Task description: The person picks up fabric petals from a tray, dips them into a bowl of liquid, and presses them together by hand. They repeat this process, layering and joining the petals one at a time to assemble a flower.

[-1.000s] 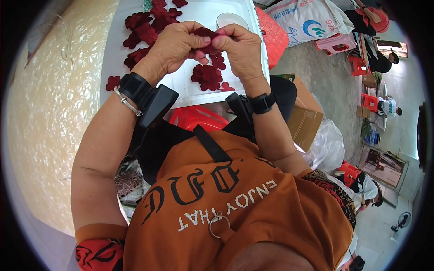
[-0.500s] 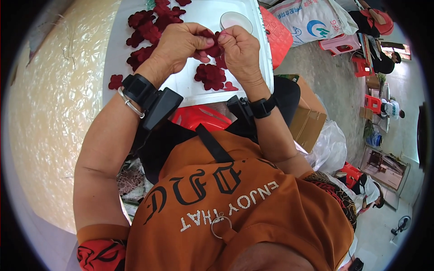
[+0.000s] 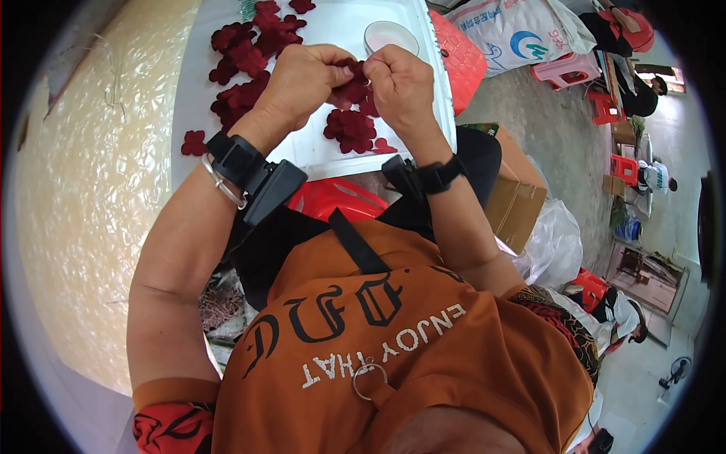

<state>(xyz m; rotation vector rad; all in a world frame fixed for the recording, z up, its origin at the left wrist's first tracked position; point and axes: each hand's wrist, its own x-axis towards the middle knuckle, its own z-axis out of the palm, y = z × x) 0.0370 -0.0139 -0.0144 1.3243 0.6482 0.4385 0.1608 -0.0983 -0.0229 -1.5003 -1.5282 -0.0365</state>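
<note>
Dark red fabric petal (image 3: 349, 89) is pinched between left hand (image 3: 306, 76) and right hand (image 3: 399, 82), above the white counter (image 3: 333, 155). If the fingers loosen, I think it may drop among loose petals (image 3: 352, 127).

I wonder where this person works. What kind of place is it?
Probably a small craft workshop: dark red fabric petals on a white board, both hands pinching one, a big sack and cardboard box nearby.

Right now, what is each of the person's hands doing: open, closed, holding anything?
Left hand: closed, fingers pinched on a dark red fabric flower piece.
Right hand: closed, pinching the same flower piece from the other side.
</note>
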